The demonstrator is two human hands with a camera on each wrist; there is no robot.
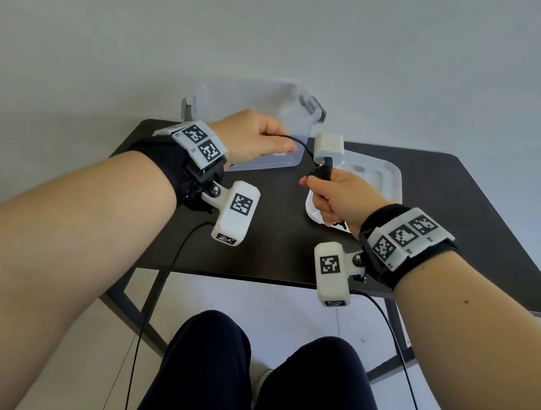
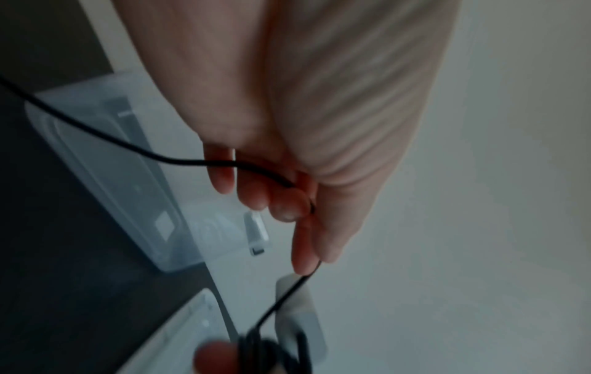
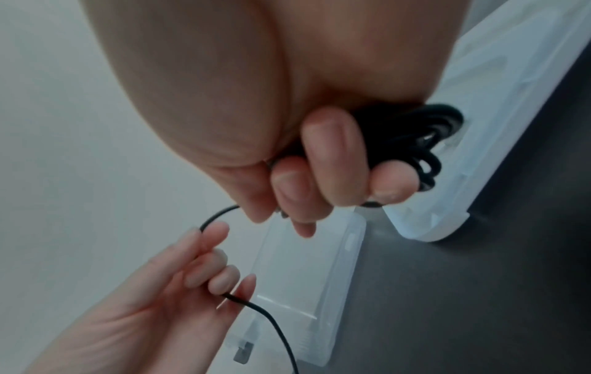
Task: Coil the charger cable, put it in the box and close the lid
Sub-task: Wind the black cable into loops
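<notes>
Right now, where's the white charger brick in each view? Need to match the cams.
Head: charger brick upper centre, above the right hand, which holds the cable coil.
Left wrist: blurred pale block at bottom centre, behind the cable.
Right wrist: not in view; the hand hides it.
Shared landmark: the clear box, open on the dark table.

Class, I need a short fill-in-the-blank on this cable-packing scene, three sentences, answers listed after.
1. The right hand grips a bundle of coiled black ____.
2. The clear box stands open, and its lid lies on the ____.
3. The white charger sticks up above the ____ hand.

Missing words: cable; table; right
</notes>
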